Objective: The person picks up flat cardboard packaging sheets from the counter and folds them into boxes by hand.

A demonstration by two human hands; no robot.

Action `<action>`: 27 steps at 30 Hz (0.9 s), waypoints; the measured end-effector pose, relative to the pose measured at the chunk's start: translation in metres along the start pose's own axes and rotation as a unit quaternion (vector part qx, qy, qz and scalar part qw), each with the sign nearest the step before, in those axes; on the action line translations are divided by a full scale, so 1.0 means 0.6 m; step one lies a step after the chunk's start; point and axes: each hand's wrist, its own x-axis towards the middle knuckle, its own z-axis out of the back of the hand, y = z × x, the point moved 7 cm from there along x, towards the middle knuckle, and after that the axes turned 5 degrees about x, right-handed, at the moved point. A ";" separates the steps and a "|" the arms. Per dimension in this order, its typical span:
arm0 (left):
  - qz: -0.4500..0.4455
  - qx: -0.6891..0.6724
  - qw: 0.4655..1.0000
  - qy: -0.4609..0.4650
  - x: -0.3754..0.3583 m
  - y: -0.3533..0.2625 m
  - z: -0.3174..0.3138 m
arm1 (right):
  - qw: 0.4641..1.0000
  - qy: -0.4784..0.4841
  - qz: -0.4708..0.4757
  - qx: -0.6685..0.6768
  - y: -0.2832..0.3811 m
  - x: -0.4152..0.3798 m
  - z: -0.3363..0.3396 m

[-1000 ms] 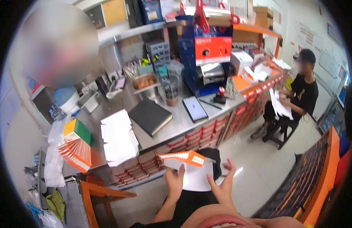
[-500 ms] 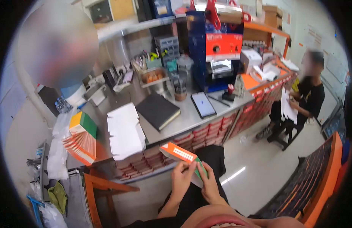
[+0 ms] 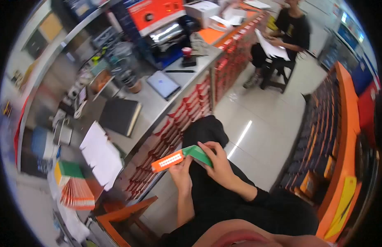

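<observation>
In front of my lap I hold a small orange and green cardboard box (image 3: 168, 161) with both hands. Its orange side carries a row of white marks, and a green part angles up at the right end. My left hand (image 3: 182, 176) grips the box from below near its middle, fingers closed on it. The green end is pinched by my right hand (image 3: 217, 163), thumb and fingers around its edge. My palms hide the underside. Over the table edge to the left lies a flat white cardboard sheet (image 3: 101, 156), with a fanned stack of orange-edged cards or boxes (image 3: 77, 192) beside it.
A black notebook (image 3: 121, 116) and a phone (image 3: 163, 85) lie on the metal table. Behind them stands a blue and red machine (image 3: 156, 16). Another person (image 3: 288, 31) sits holding white sheets. An orange-framed rack (image 3: 346, 123) stands at the right, an orange stool (image 3: 127, 212) below.
My view has swung to the right, so the table now sits further left. The box has turned, and its green end is bent up, with my right hand moved out onto it.
</observation>
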 end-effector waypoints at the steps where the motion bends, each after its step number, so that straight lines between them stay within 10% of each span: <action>1: -0.015 0.006 1.000 0.002 -0.005 0.003 -0.010 | 1.000 -0.002 -0.002 -0.017 0.003 0.000 0.004; 17: -0.115 0.052 0.991 -0.051 -0.033 -0.012 -0.035 | 0.998 -0.050 0.029 0.030 0.021 0.023 0.017; 27: -0.029 -0.054 0.998 0.001 -0.033 -0.011 -0.037 | 0.986 -0.119 0.070 0.090 0.044 0.023 0.038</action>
